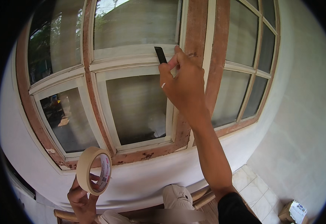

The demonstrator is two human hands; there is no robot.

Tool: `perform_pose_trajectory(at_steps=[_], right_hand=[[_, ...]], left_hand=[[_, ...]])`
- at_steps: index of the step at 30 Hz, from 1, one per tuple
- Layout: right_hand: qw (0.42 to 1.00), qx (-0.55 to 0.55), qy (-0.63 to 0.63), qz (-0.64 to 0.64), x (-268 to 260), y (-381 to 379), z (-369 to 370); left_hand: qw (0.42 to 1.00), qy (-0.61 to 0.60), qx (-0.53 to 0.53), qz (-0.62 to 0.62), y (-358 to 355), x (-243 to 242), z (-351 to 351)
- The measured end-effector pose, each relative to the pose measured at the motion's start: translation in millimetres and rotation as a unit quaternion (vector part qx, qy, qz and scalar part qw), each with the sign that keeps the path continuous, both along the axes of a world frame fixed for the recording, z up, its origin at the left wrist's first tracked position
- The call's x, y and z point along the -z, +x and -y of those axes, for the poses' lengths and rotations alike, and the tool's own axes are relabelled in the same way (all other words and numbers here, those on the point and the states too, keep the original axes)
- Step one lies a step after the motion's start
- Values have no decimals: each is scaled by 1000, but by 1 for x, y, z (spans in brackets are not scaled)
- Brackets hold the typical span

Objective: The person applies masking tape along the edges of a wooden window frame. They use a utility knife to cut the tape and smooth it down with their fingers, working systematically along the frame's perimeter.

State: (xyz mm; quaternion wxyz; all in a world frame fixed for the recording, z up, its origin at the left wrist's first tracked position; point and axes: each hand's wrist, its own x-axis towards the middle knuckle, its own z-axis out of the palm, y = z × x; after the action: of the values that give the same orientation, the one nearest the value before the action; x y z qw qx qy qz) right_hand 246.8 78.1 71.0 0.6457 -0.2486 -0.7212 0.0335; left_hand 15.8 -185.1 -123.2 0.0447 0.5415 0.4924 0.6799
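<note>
My right hand pinches a flat black blade between thumb and fingers, its slanted end pointing up and left. The index fingertip presses at the lower right corner of the upper middle pane, where a pale tape strip runs along the glass edge. Down at the lower left, my left hand holds a roll of masking tape, some fingers through its core. Pale tape borders the lower middle glass pane and the lower left pane. The right hand covers part of the lower middle pane's upper right corner.
Worn reddish-brown wood with pale mouldings frames the panes. Another window adjoins at right. Below are a white wall, a wooden seat by my legs, floor tiles and a cardboard box at lower right.
</note>
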Motion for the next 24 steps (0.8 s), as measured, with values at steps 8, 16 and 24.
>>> perform_pose_trajectory(at_steps=[8, 16, 24], right_hand=[[990, -115, -80, 3, 134, 107, 48], [919, -42, -281, 274, 444, 143, 132], [899, -32, -212, 382, 500, 161, 172]], left_hand=[[993, -111, 40, 31, 22, 79, 19], [964, -261, 40, 13, 37, 152, 48], [915, -387, 87, 79, 63, 188, 54]])
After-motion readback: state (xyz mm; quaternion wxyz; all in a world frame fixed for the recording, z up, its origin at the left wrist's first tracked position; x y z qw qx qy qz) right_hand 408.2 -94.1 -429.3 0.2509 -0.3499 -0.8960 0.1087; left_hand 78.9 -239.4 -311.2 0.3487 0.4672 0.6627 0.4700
